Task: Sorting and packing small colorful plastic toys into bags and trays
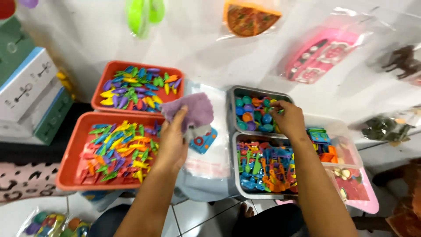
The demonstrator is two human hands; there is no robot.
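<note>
My left hand (pixel 172 139) holds up a purple cloth-like piece (pixel 190 109) above a stack of clear plastic bags (pixel 206 162), next to a small blue toy card (pixel 204 140). My right hand (pixel 287 118) reaches into a grey metal tray (pixel 258 91) of small round coloured toy pieces, fingers pinched on one of them. Just below it sits a second grey tray (pixel 237 169) filled with several tiny plastic toy utensils in orange, blue and green.
Two orange trays (pixel 72 153) (pixel 139 66) at left hold several coloured plastic leaf-shaped pieces. A clear box (pixel 340 131) of toy parts and a pink board (pixel 366 193) lie right. Packaged toys hang on the white wall behind. Boxes (pixel 30 87) stack at far left.
</note>
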